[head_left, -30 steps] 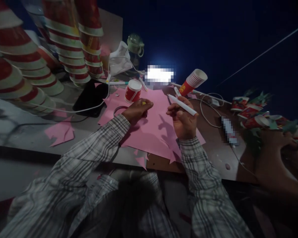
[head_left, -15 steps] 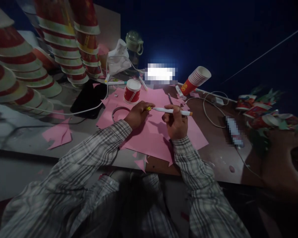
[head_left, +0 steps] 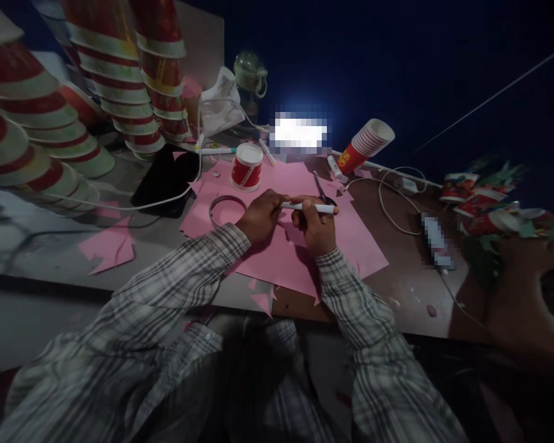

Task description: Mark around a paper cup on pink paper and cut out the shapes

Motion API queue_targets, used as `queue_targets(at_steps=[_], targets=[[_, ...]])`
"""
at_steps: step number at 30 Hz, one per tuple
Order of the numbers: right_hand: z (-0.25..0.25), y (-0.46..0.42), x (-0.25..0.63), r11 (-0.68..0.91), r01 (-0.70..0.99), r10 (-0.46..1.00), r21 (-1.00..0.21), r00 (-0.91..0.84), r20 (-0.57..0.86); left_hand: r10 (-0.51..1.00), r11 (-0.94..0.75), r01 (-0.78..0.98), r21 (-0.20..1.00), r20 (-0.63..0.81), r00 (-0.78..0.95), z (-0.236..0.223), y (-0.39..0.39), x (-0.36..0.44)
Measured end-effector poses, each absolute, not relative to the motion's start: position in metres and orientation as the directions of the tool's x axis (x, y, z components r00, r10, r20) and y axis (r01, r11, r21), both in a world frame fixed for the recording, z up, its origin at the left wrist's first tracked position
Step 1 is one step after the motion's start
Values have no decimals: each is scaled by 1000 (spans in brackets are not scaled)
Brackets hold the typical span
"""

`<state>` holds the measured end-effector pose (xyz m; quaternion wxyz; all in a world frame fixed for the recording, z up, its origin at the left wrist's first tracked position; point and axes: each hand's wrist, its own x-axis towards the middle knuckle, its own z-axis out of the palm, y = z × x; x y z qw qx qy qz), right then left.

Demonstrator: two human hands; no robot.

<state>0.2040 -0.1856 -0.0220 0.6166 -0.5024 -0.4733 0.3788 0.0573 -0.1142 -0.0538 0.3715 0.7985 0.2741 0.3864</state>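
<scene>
My right hand point(head_left: 314, 226) is closed around a white marker point(head_left: 313, 208) with an orange end, held level over a pink paper sheet point(head_left: 351, 237). My left hand point(head_left: 260, 214) is curled at the marker's left end, its fingers closed on the tip where a yellow cap sat earlier; the cap itself is hidden now. Both hands meet above the middle of the pink sheet. A small red and white paper cup point(head_left: 246, 167) stands on the sheet just beyond them, and a paper ring point(head_left: 221, 207) lies left of my left hand.
Tall stacks of red and white cups point(head_left: 115, 74) fill the left. A black phone point(head_left: 166, 178) with a white cable lies beside the sheet. A tipped cup stack point(head_left: 367, 145), scissors point(head_left: 321, 187), cables and decorated cups point(head_left: 484, 209) lie right. Another person's hand point(head_left: 512, 289) rests at the right edge.
My right hand swung the marker down from a raised tilt to level and brought it to my left hand; the two hands have closed together and the yellow cap is now covered.
</scene>
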Motion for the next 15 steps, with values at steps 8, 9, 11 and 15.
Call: queue_targets(at_steps=[8, 9, 11, 15], targets=[[-26, -179, 222, 192, -139, 935, -972, 328, 138, 728, -628, 219, 747, 465, 504, -56, -117, 56], [-26, -178, 228, 206, -138, 927, -969, 346, 148, 736, -627, 270, 730, 444, 511, -53, -116, 54], [-24, -176, 238, 228, -86, 915, -970, 361, 183, 761, -618, 422, 663, 370, 532, -46, -117, 50], [-18, -167, 258, 156, 176, 920, -972, 333, 208, 777, -619, 688, 378, 166, 608, -26, -124, 43]])
